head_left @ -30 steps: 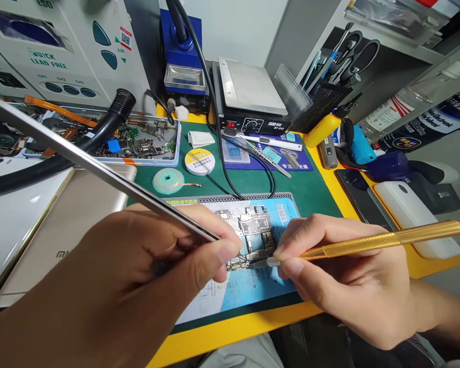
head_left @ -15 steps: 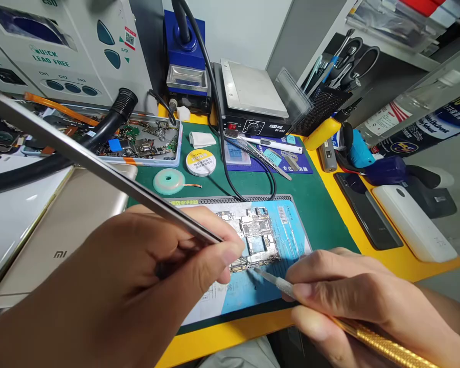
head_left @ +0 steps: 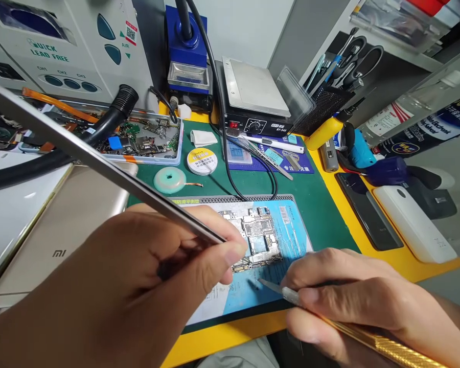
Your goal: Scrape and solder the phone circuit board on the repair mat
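Left hand pinching long, silvery metal tweezers at an open-centred, silver-grey circuit board (components present; extent finished indeterminable) on a blue-and-white mat; right hand pinching a gold-handled knife, blade clear of the board.

The person's right hand has turned, swinging the knife's gold handle down toward the person. The blade, earlier at the circuit board's near edge, now sits apart from it, over the mat.
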Demonstrator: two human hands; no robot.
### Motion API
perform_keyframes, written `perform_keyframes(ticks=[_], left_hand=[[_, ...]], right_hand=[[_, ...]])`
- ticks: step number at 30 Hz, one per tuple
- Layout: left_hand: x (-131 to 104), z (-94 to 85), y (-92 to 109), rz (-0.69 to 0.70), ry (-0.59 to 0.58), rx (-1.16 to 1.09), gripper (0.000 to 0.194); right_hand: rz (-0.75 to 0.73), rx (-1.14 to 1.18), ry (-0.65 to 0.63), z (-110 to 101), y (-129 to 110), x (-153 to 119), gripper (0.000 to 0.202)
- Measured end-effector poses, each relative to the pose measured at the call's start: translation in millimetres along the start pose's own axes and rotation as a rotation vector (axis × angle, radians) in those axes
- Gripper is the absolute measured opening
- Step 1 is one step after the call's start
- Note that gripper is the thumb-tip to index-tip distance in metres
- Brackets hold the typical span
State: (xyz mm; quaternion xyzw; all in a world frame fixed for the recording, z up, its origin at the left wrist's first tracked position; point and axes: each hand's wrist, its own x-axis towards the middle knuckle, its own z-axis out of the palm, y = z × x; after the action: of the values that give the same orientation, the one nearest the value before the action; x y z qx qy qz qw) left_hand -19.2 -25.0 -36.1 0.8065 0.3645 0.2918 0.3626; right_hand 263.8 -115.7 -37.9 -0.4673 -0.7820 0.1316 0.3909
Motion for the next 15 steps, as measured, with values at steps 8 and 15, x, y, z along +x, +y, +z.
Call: perform_keyframes(ticks=[8,15], left_hand=[[1,2.4,0,-0.003,-0.002,0.007,0.068],[-3,2.7,-1,0.047,0.023,0.07,0.049]], right_hand=[[-0.153,-0.127,-0.295,-24,4,17,0.013],[-0.133,-0.152,-0.252,-17,5,4,0.015]])
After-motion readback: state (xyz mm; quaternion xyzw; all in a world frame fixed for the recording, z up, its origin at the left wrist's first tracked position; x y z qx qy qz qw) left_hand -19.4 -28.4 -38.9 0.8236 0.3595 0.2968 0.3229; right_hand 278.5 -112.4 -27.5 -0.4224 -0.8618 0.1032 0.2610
